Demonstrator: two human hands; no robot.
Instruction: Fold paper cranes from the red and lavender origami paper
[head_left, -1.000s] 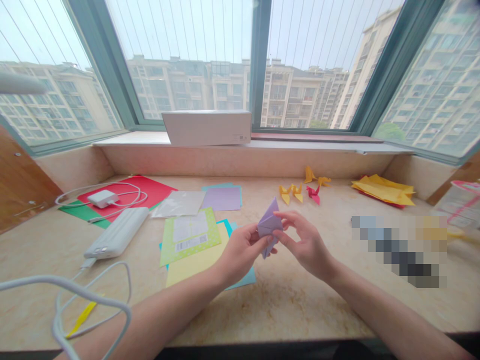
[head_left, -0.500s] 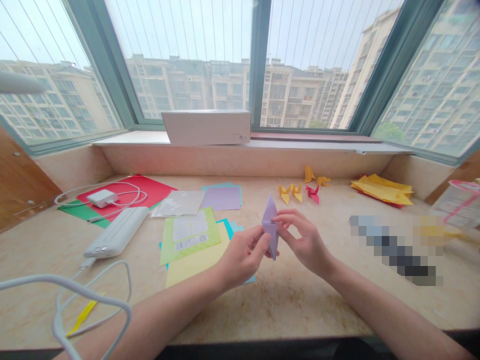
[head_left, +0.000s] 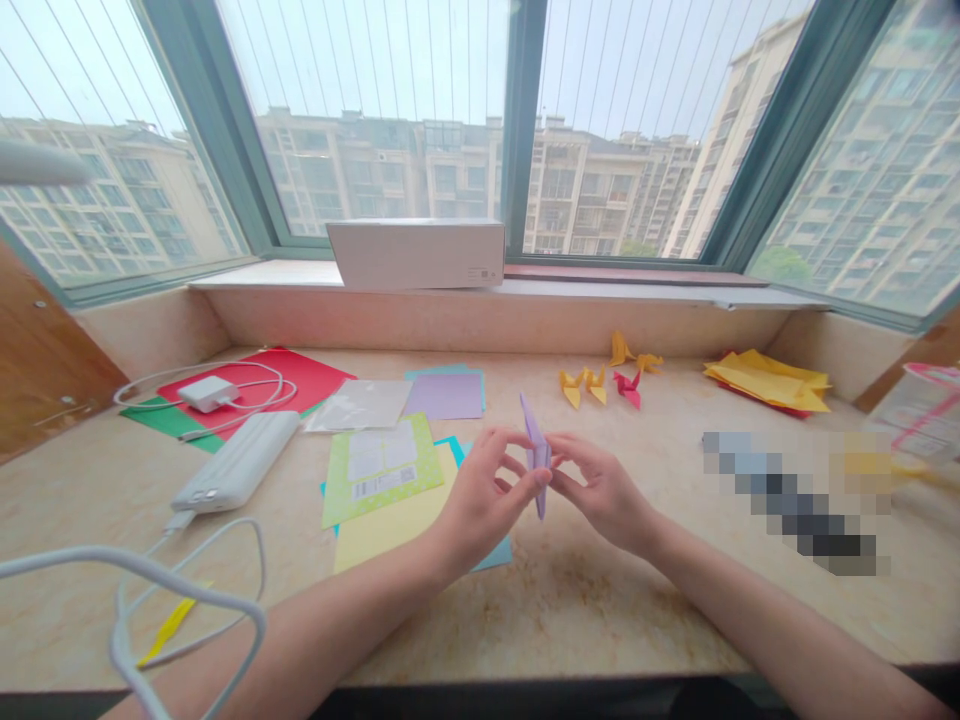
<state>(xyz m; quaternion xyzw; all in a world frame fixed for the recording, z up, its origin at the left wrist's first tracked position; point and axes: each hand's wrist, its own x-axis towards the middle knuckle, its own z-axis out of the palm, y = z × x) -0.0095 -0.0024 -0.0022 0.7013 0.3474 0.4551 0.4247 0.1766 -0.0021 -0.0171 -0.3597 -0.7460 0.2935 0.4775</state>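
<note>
A folded piece of purple origami paper [head_left: 536,452] stands upright between my two hands, above the marble counter. Its thin edge faces me, with one point up and one point down. My left hand [head_left: 487,500] pinches it from the left, thumb at the front near its lower half. From the other side, my right hand [head_left: 607,490] grips its right edge between thumb and fingertips. Behind the hands sit several small folded yellow paper cranes [head_left: 583,386] and a red paper crane [head_left: 628,389].
Left of my hands lie a green-patterned paper packet [head_left: 382,470], a pale yellow sheet [head_left: 390,535] and a purple sheet [head_left: 448,396]. A power bank [head_left: 236,460] with white cables lies further left. Yellow papers [head_left: 769,380] are stacked at the right. A white box [head_left: 420,255] stands on the sill.
The purple paper has turned so that it shows its narrow edge. My left fingers have lifted and shifted around its back, and my right fingers have closed lower on its right side.
</note>
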